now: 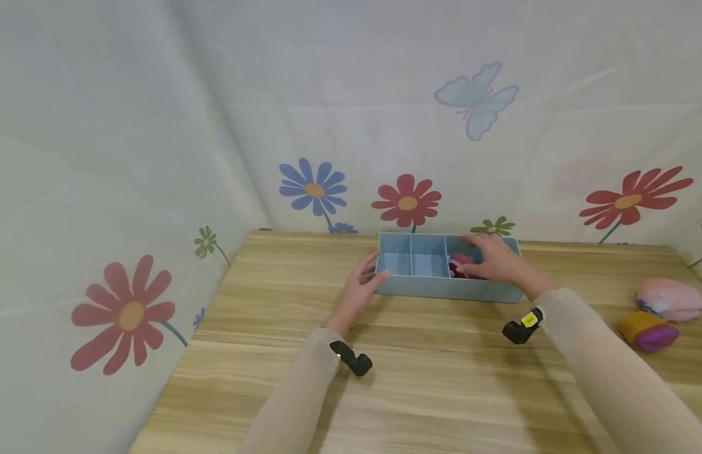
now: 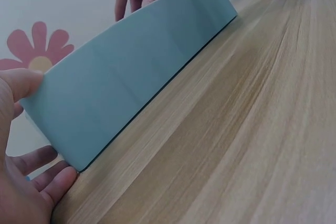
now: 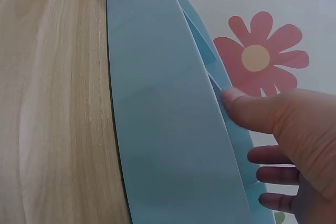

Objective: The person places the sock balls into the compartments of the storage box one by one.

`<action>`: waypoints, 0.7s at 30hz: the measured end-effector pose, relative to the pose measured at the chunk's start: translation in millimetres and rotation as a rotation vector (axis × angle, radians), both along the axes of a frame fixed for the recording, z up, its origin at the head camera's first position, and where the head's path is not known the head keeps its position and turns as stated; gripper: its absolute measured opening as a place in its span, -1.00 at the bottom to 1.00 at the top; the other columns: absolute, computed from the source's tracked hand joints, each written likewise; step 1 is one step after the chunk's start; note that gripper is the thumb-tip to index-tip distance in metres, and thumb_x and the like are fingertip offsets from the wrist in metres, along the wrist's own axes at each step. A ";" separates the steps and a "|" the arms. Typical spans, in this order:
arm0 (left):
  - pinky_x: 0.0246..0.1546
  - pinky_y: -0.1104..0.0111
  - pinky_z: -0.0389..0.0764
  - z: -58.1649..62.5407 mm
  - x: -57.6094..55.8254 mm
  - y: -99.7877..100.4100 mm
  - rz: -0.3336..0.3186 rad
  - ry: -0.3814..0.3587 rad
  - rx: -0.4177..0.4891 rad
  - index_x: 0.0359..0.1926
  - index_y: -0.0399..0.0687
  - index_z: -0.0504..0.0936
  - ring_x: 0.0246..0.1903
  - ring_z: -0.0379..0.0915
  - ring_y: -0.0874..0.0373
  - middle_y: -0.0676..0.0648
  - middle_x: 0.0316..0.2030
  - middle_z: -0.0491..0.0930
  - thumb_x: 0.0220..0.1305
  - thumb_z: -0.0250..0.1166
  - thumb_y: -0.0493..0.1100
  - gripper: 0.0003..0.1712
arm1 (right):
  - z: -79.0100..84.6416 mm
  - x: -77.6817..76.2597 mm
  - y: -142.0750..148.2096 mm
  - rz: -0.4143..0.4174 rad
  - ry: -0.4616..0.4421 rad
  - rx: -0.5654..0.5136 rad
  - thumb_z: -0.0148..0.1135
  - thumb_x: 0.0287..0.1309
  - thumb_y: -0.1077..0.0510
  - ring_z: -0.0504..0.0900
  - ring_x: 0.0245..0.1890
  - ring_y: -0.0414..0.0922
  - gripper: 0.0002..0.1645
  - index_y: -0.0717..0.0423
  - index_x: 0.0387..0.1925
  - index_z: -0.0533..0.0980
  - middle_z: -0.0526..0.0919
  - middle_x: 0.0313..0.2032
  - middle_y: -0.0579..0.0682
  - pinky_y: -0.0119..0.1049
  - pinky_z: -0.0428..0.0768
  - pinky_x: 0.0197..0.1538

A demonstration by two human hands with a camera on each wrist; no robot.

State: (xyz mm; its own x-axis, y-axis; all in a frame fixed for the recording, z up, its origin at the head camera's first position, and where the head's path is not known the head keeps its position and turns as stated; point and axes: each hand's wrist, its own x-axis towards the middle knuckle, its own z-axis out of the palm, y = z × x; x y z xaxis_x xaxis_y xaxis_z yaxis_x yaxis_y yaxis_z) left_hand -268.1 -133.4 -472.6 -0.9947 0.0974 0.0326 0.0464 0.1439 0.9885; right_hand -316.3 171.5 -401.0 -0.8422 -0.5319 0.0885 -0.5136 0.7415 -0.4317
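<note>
A light blue divided box (image 1: 442, 287) stands on the wooden table, its long side towards me. My left hand (image 1: 359, 290) holds its left end, the thumb on the near top corner and the fingers low along the end wall. Over the right-hand part of the box is my right hand (image 1: 495, 260), fingers spread and reaching down inside. Its thumb touches a dark red and pink cloth bundle (image 1: 457, 261), perhaps rolled socks, beside the divider. In the right wrist view, thumb and fingers stand apart; the front wall hides most of the bundle.
On the table at the right lie a pink cloth bundle (image 1: 671, 299) and a mustard and purple one (image 1: 648, 330). The box's left and middle compartments show bare floors. A flower-printed curtain (image 1: 351, 126) hangs right behind the table's back edge.
</note>
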 end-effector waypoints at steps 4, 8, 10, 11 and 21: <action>-0.01 0.08 0.44 4.7 2.1 1.0 -0.008 -0.006 0.008 0.36 0.19 0.23 0.10 0.33 -0.11 -0.28 0.17 0.32 0.27 0.21 -0.01 -0.35 | 2.7 6.3 3.9 -0.031 0.004 -0.034 0.30 0.10 0.06 0.32 0.07 0.23 -0.25 0.34 0.23 0.26 0.47 0.03 0.34 0.20 0.26 0.12; -0.01 0.10 0.44 -2.4 -2.5 1.3 -0.005 -0.006 0.004 0.34 0.22 0.23 0.11 0.32 -0.09 -0.22 0.17 0.33 0.28 0.19 -0.01 -0.37 | 4.2 13.4 7.4 -0.058 0.014 -0.073 0.28 0.13 0.04 0.30 0.07 0.24 -0.25 0.34 0.24 0.25 0.46 0.02 0.34 0.21 0.27 0.09; 0.00 0.09 0.43 -0.9 -2.5 1.0 -0.015 -0.015 0.011 0.35 0.18 0.22 0.12 0.30 -0.10 -0.23 0.18 0.32 0.29 0.19 -0.02 -0.37 | 2.7 14.7 9.8 -0.064 0.025 -0.084 0.28 0.13 0.02 0.30 0.06 0.24 -0.24 0.34 0.24 0.25 0.45 0.01 0.34 0.21 0.27 0.08; 0.00 0.08 0.43 0.0 -2.3 0.8 -0.023 -0.017 0.016 0.35 0.16 0.22 0.13 0.30 -0.11 -0.26 0.19 0.30 0.29 0.18 -0.03 -0.37 | 2.0 15.2 11.0 -0.072 0.023 -0.087 0.28 0.12 0.00 0.29 0.07 0.24 -0.22 0.33 0.25 0.24 0.45 0.02 0.34 0.21 0.27 0.08; 0.03 0.02 0.40 25.7 11.9 2.4 -0.061 -0.023 0.011 0.36 0.05 0.18 0.17 0.24 -0.17 -0.39 0.24 0.20 0.33 0.14 -0.10 -0.38 | -0.6 23.4 22.9 -0.118 0.021 -0.121 0.28 0.11 -0.07 0.20 0.14 0.27 -0.17 0.33 0.26 0.22 0.31 0.15 0.37 0.25 0.24 0.10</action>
State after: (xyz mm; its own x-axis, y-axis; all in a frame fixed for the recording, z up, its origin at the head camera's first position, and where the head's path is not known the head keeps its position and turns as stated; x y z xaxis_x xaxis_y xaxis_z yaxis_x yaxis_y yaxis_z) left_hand -256.2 -131.0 -446.9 -0.9874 0.1575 0.0115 0.0324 0.1310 0.9908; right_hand -292.9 194.4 -401.6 -0.8953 -0.4140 0.1643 -0.4362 0.7403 -0.5115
